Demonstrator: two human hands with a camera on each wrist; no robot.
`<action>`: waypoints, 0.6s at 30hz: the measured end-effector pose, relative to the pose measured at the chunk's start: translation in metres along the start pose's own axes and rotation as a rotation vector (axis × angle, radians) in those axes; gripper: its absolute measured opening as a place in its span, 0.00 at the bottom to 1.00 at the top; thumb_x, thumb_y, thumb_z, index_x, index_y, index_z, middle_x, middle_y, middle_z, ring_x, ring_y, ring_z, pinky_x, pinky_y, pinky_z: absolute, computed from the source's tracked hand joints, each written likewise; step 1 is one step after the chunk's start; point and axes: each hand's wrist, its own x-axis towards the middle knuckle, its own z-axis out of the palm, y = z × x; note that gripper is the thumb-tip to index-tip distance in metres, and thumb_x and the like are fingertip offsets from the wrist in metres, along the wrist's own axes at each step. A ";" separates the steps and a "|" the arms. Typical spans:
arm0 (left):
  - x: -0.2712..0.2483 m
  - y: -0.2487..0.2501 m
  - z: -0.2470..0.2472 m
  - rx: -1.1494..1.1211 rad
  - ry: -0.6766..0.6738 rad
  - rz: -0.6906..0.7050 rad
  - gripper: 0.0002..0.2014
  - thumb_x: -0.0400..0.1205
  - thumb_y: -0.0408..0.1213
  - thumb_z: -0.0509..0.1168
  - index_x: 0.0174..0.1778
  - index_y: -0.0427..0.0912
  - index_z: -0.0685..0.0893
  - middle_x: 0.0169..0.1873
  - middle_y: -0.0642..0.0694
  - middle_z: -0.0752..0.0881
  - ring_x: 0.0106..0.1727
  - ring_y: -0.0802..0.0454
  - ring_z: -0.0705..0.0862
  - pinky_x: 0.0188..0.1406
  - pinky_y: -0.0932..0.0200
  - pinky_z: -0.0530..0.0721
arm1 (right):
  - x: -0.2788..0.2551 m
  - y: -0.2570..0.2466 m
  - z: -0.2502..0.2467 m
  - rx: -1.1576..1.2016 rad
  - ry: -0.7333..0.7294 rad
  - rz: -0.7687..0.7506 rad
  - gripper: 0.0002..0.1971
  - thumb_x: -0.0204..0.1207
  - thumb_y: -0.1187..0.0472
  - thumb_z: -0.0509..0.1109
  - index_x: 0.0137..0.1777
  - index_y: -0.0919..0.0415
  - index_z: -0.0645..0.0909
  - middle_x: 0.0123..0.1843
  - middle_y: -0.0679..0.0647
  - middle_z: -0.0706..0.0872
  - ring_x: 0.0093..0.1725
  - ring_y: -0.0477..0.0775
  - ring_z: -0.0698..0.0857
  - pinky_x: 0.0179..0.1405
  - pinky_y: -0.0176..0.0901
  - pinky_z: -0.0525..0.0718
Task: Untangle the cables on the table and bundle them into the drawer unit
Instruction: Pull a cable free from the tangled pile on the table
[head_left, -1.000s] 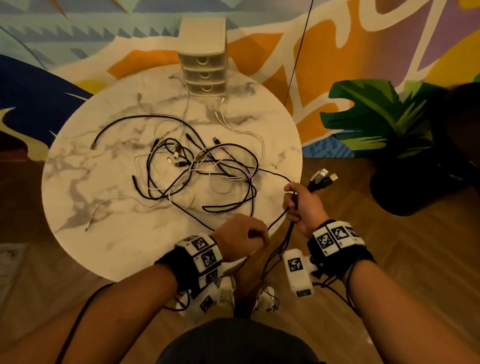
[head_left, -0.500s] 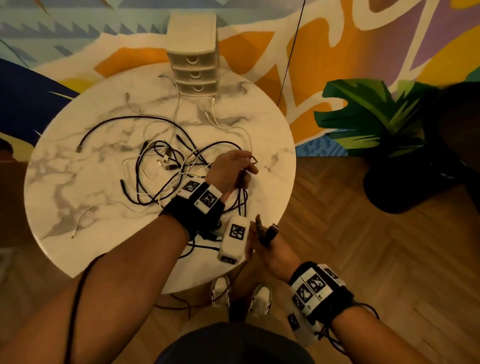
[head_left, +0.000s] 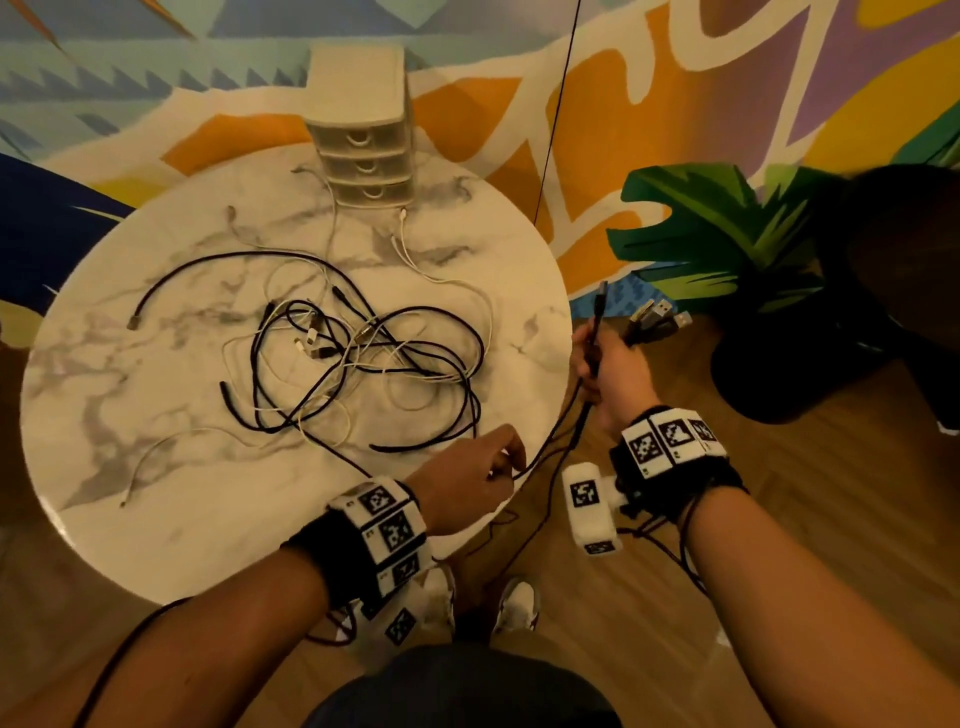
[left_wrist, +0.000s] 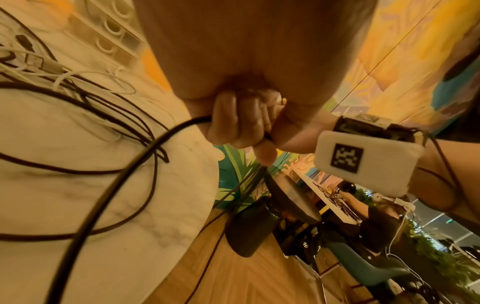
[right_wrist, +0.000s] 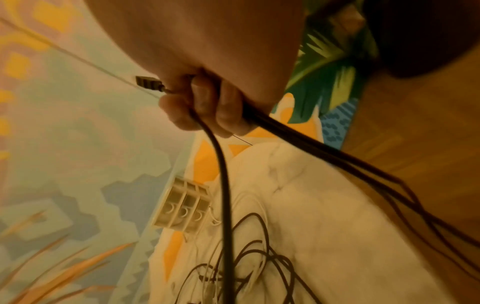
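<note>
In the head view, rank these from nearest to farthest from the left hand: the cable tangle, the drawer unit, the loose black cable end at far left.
From the left hand:
1. Cable tangle, just beyond it, mid-table.
2. Loose black cable end, far left of the table.
3. Drawer unit, at the table's back edge.

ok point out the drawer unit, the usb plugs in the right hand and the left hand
drawer unit (head_left: 358, 83), head view, its top
usb plugs (head_left: 658, 318), head view, metal ends
left hand (head_left: 467, 480), head view, its back

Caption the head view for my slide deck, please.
Both hands grip black cables beside a tangle on the marble table.
</note>
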 end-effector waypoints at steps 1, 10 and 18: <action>0.000 0.000 0.000 0.026 -0.022 -0.005 0.06 0.81 0.31 0.59 0.51 0.45 0.74 0.31 0.52 0.84 0.33 0.53 0.81 0.37 0.56 0.80 | -0.001 -0.001 -0.001 -0.034 -0.003 -0.031 0.18 0.86 0.55 0.53 0.34 0.56 0.74 0.16 0.47 0.70 0.14 0.43 0.62 0.13 0.31 0.57; 0.051 0.052 -0.034 0.019 0.513 0.219 0.07 0.83 0.43 0.62 0.50 0.44 0.81 0.37 0.57 0.79 0.37 0.62 0.77 0.36 0.65 0.72 | -0.038 0.005 0.002 -0.215 -0.127 -0.168 0.20 0.86 0.62 0.53 0.30 0.59 0.67 0.23 0.52 0.67 0.15 0.39 0.64 0.16 0.28 0.64; 0.076 0.064 -0.024 0.019 0.489 0.181 0.08 0.82 0.42 0.64 0.49 0.40 0.81 0.41 0.49 0.83 0.44 0.50 0.81 0.43 0.60 0.76 | -0.053 0.002 -0.006 -0.205 -0.146 -0.158 0.18 0.87 0.63 0.49 0.35 0.64 0.71 0.27 0.53 0.69 0.17 0.38 0.66 0.17 0.27 0.65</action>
